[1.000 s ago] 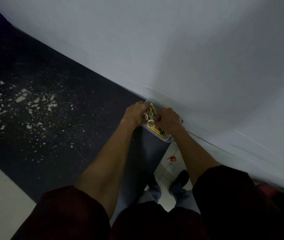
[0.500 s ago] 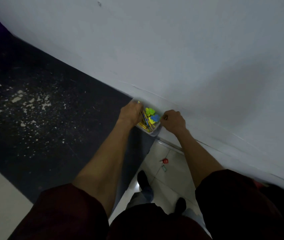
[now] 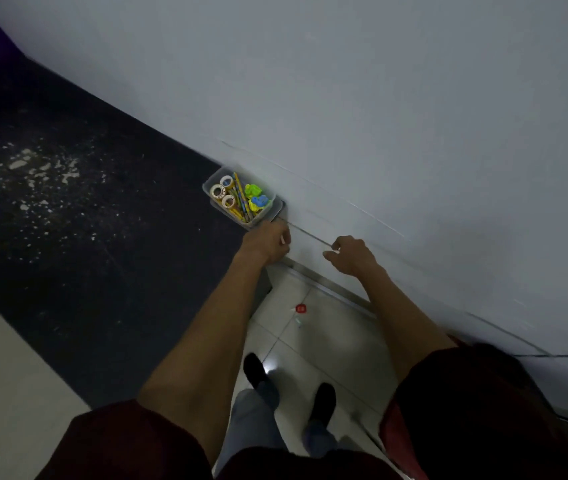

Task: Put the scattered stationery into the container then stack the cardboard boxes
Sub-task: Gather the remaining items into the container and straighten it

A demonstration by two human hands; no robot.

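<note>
Two bare hands reach forward over the corner of a dark tabletop [image 3: 85, 220] that runs along a pale wall [image 3: 379, 116], and they are held apart from each other. The clear plastic container [image 3: 210, 183] sits at the far corner of that top, tight against the wall. It holds three tape rolls [image 3: 218, 191] at its left end, a bundle of pencils [image 3: 240, 195] lying along its middle, and a green piece [image 3: 252, 190] and a blue piece [image 3: 260, 201] on the wall side. The left hand [image 3: 265, 242] is just beside the container's near end with its fingers curled under. A thin pale sliver shows at its fingertips, but it cannot be told whether the hand pinches something there, or whether it touches the container at all. The right hand [image 3: 352, 254] hangs in front of the wall, well clear of the container, its fingers loosely bent around nothing. Many white flecks [image 3: 33, 168] are strewn over the left part of the tabletop. Below the table edge lies a pale tiled floor [image 3: 327, 341] with a small red object [image 3: 301, 308] on it. The person's dark shoes [image 3: 254, 370] stand on the tiles, and dark maroon sleeves [image 3: 120, 445] fill the bottom of the view.
</note>
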